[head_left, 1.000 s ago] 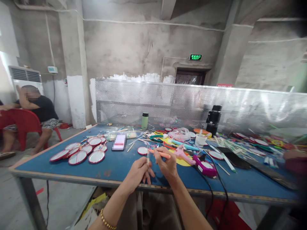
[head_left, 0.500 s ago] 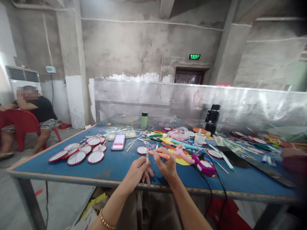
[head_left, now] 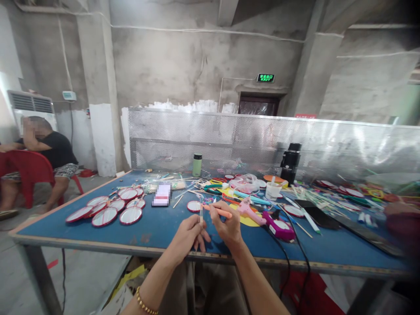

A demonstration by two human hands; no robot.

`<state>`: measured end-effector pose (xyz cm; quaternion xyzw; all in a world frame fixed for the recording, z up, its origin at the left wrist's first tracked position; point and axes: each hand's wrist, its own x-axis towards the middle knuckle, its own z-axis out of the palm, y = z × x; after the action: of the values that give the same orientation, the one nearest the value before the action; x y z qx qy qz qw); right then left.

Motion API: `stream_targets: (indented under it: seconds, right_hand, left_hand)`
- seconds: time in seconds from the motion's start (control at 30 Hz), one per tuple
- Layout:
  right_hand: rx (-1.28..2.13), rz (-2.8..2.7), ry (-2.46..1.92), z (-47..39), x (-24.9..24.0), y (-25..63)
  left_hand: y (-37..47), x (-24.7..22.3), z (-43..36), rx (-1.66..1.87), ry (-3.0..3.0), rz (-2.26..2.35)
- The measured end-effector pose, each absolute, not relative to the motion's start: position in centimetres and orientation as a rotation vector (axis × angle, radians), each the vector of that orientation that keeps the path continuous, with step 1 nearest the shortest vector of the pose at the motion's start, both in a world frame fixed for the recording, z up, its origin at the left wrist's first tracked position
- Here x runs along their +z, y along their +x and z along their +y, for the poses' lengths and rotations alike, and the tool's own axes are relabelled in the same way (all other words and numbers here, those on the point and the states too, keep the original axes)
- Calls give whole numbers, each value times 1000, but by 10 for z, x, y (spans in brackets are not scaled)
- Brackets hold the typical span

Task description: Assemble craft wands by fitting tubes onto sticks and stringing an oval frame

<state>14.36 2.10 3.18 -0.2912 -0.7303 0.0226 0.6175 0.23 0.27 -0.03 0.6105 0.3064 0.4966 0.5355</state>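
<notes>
My left hand pinches a thin, pale flat stick, which stands upright above its fingers near the table's front edge. In my right hand is an orange marker, its tip pointing left at the upper part of the stick. Whether the tip touches the stick, I cannot tell. Just behind the stick lies a round, red-rimmed disc on the blue table. A pink glue gun rests to the right of my right hand.
Several red-rimmed discs are piled at the left, near a phone. A purple device with black cables sits at the right. Behind stand a green bottle, a white cup and a black flask. A person sits far left.
The marker's tip has shifted slightly to the left and up by the stick. My left hand has stayed nearly still. The seated person's head and hand have moved a little.
</notes>
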Motion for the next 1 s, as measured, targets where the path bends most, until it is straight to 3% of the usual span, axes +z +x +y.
stream_targets:
  seconds: [1.0]
  right_hand:
    - [48,-1719,-634,20,28,145]
  left_hand:
    - [3,-3,5,1189,1454,715]
